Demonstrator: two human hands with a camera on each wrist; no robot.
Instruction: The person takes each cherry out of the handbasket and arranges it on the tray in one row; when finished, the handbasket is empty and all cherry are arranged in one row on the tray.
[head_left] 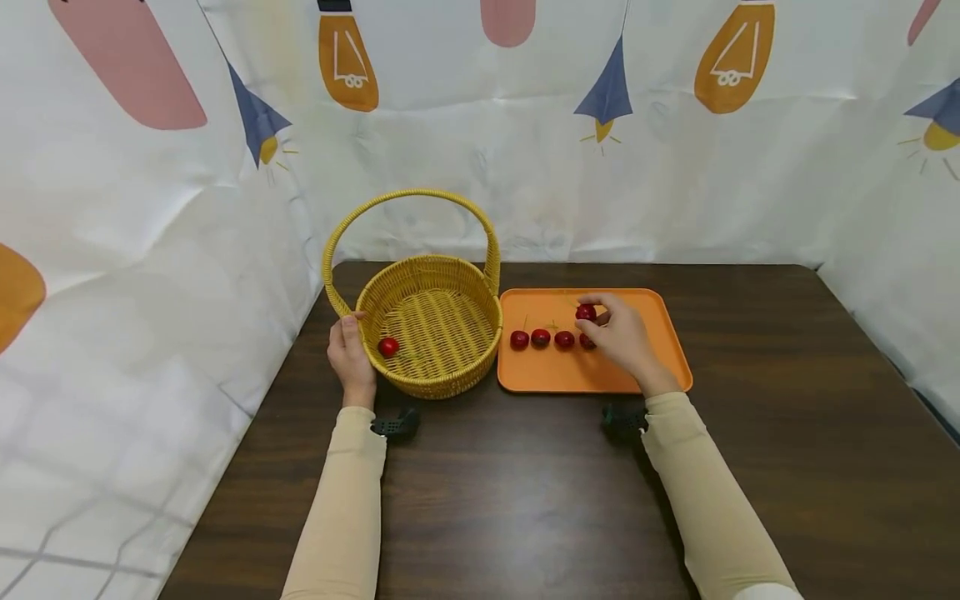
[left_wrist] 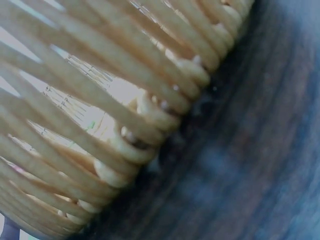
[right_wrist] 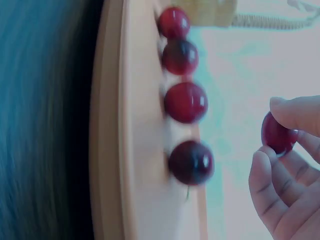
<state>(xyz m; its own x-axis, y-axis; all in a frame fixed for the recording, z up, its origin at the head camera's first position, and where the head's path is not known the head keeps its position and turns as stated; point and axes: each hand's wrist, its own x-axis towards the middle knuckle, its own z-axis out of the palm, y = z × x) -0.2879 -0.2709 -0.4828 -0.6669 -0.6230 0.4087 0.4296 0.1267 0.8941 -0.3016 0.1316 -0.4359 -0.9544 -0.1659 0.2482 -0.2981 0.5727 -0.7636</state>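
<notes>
My right hand (head_left: pixel 621 337) pinches a dark red cherry (head_left: pixel 586 312) above the orange tray (head_left: pixel 667 367). In the right wrist view, that cherry (right_wrist: pixel 278 134) sits between thumb and fingertips. A row of several cherries (head_left: pixel 540 337) lies on the tray below, one partly behind the hand. To the left stands a yellow wicker basket (head_left: pixel 450 379) with a tall hoop handle. My left hand (head_left: pixel 351 360) grips its left side near the rim, by the handle's base. One cherry (head_left: pixel 387 347) lies inside the basket, to the left. The left wrist view shows the woven basket wall (left_wrist: pixel 100 95) close up.
Everything stands on a dark brown wooden table (head_left: pixel 510 492). The tray lies right beside the basket. Behind the table hangs a white printed curtain (head_left: pixel 480 150), which also runs down the left side.
</notes>
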